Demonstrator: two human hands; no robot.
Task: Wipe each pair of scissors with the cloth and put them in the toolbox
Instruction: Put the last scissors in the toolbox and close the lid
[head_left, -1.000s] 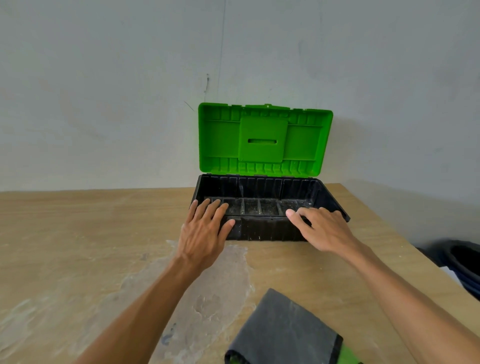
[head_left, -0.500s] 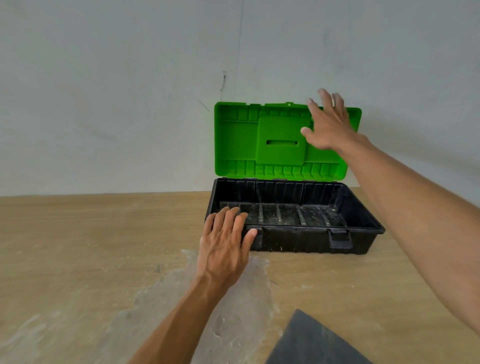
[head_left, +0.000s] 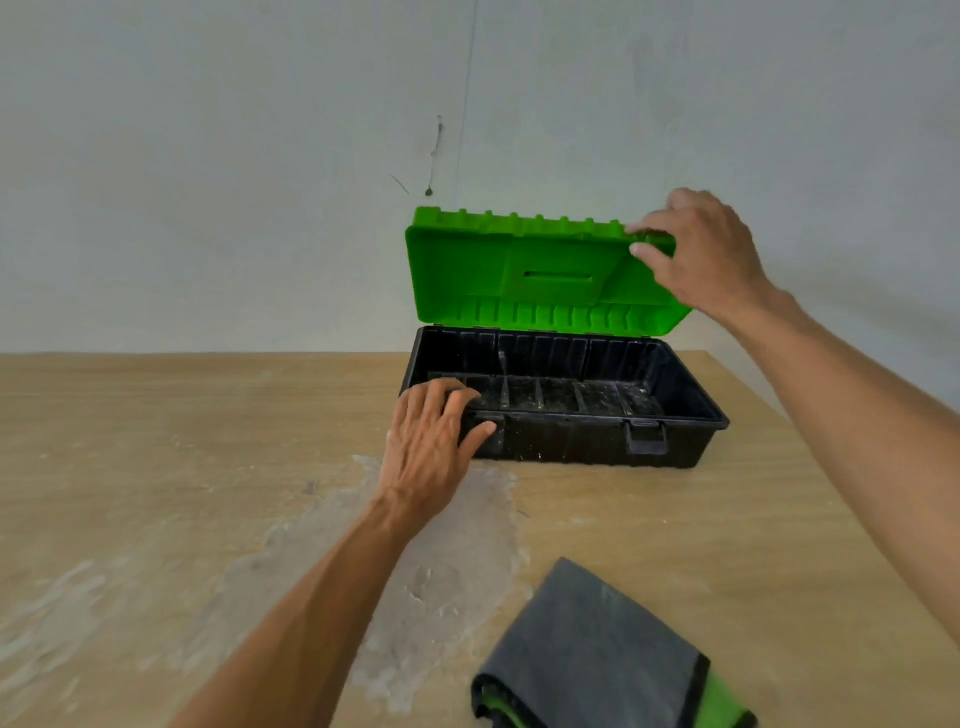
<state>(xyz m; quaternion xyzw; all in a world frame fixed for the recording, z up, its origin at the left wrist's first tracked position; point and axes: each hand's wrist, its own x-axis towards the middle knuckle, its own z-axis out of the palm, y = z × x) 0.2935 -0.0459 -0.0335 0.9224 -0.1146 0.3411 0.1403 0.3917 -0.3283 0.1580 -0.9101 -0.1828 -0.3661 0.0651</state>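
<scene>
Nearest: folded grey cloth (head_left: 597, 654) with green underside, flat on light wooden table (head_left: 156, 441). Next: left hand (head_left: 431, 441) holds front-left rim of black plastic toolbox (head_left: 571, 441), fingers curled over, thumb on front wall. Box long side runs left-right, open side up. Farthest: right hand (head_left: 711, 260) pinches top right corner of green plastic lid (head_left: 519, 270), leaning forward.
</scene>
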